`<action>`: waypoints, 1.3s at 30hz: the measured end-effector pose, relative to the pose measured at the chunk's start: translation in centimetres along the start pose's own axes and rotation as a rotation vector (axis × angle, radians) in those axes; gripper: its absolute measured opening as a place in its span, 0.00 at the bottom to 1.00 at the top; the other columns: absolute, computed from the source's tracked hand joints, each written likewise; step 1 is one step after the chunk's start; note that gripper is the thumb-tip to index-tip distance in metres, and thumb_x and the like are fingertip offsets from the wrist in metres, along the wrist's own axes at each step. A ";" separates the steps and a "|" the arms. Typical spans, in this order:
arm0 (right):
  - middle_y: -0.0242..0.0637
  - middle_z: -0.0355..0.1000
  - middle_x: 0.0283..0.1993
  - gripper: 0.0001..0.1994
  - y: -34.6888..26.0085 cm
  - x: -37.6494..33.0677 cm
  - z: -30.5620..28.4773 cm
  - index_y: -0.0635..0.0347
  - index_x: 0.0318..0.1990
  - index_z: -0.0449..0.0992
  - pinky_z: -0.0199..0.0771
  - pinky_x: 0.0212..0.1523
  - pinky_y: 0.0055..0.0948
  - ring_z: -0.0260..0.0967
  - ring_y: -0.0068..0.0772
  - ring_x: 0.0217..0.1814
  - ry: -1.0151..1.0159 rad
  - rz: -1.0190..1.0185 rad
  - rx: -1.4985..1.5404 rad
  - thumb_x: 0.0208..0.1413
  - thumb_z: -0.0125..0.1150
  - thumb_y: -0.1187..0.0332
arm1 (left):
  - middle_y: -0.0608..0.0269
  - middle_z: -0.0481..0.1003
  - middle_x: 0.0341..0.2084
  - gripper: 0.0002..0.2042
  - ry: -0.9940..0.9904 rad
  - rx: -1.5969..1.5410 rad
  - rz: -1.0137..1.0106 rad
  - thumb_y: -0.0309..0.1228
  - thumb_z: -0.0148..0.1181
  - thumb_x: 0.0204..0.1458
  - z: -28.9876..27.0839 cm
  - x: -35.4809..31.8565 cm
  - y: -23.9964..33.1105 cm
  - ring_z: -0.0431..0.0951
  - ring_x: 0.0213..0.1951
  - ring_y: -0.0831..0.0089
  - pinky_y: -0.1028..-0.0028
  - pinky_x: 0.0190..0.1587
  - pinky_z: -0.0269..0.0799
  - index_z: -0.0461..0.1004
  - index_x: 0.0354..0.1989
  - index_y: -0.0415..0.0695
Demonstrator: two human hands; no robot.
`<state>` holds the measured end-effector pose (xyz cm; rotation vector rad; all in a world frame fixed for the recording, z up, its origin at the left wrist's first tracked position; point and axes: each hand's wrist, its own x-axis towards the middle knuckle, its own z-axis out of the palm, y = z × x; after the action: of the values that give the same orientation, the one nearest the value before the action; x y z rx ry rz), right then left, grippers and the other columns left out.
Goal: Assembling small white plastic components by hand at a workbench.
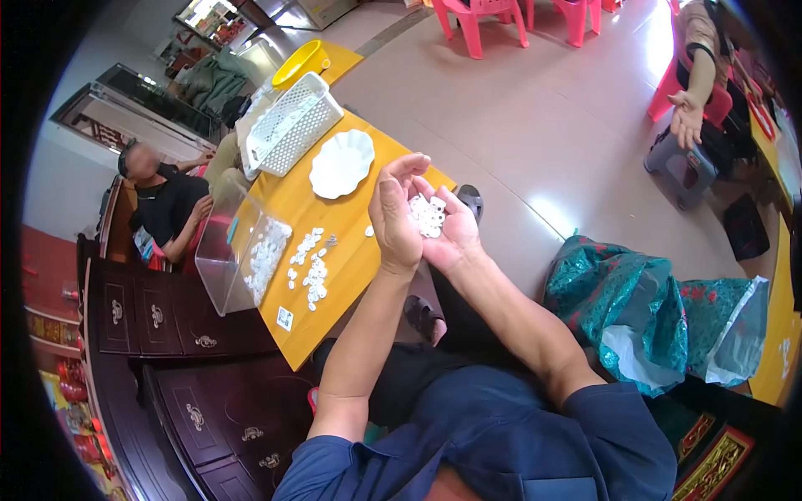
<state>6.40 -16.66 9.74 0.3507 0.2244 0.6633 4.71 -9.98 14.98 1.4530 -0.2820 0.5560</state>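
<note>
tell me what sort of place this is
Probably a home doubling as a workspace: a dark wooden drawer cabinet, pink plastic chairs, and a yellow wooden table bearing small white rounded pieces.

A navy short-sleeved shirt with a chest pocket is worn with black trousers and dark sandals.

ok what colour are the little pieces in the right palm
The little pieces are white, seen best in the head view, the only one here.
</note>
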 end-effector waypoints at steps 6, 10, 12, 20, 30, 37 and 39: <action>0.41 0.74 0.55 0.20 -2.9 -1.6 1.4 0.60 0.53 0.72 0.69 0.65 0.45 0.71 0.41 0.59 0.028 -0.022 -0.174 0.73 0.40 0.54 | 0.50 0.77 0.47 0.15 -0.304 0.701 0.178 0.20 0.52 0.51 -0.7 1.1 1.4 0.74 0.53 0.53 0.62 0.59 0.69 0.78 0.46 0.38; 0.39 0.76 0.52 0.18 -4.4 -1.4 1.1 0.58 0.52 0.73 0.71 0.62 0.44 0.74 0.39 0.56 -0.001 0.068 -0.221 0.72 0.42 0.54 | 0.50 0.76 0.51 0.18 -0.585 0.912 0.260 0.20 0.51 0.51 -1.8 1.5 1.9 0.70 0.60 0.49 0.56 0.65 0.64 0.77 0.50 0.40; 0.40 0.76 0.51 0.18 -5.9 -1.1 0.1 0.57 0.51 0.74 0.73 0.60 0.43 0.74 0.39 0.54 -0.012 0.141 -0.094 0.71 0.43 0.54 | 0.50 0.76 0.51 0.18 -0.526 0.889 0.249 0.21 0.51 0.52 -1.6 1.4 1.6 0.70 0.60 0.48 0.56 0.65 0.65 0.77 0.51 0.39; 0.44 0.78 0.46 0.21 -17.0 -0.7 5.1 0.63 0.45 0.77 0.74 0.56 0.50 0.75 0.48 0.50 -0.192 -0.249 -0.165 0.69 0.39 0.56 | 0.55 0.81 0.40 0.12 -0.333 0.632 -0.027 0.26 0.55 0.60 -2.2 -0.4 0.3 0.80 0.46 0.64 0.71 0.51 0.73 0.78 0.48 0.37; 0.44 0.78 0.37 0.22 -34.3 -7.6 16.7 0.63 0.37 0.76 0.75 0.54 0.50 0.76 0.43 0.44 -0.352 -0.644 -0.181 0.67 0.37 0.56 | 0.58 0.84 0.34 0.12 -0.355 0.433 -0.301 0.31 0.57 0.64 -0.8 -5.5 -2.7 0.82 0.39 0.73 0.75 0.43 0.76 0.80 0.48 0.38; 0.36 0.72 0.32 0.16 -47.4 -11.3 20.6 0.57 0.31 0.68 0.76 0.44 0.45 0.72 0.40 0.48 0.166 -1.156 -0.177 0.61 0.35 0.59 | 0.57 0.83 0.33 0.10 -0.357 0.470 -0.493 0.27 0.57 0.61 -4.7 -9.4 -4.7 0.84 0.39 0.73 0.75 0.44 0.77 0.80 0.45 0.35; 0.33 0.72 0.31 0.16 -51.8 -13.0 21.1 0.57 0.29 0.68 0.77 0.33 0.37 0.73 0.38 0.38 0.169 -1.327 -0.225 0.61 0.35 0.59 | 0.58 0.83 0.33 0.10 -0.334 0.471 -0.597 0.26 0.58 0.60 -5.9 -11.1 -5.5 0.83 0.38 0.74 0.76 0.43 0.77 0.80 0.45 0.35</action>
<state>32.01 -68.02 10.30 -0.1136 0.4688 -0.5960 -2.70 -6.37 4.01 1.9821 0.0386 -0.1241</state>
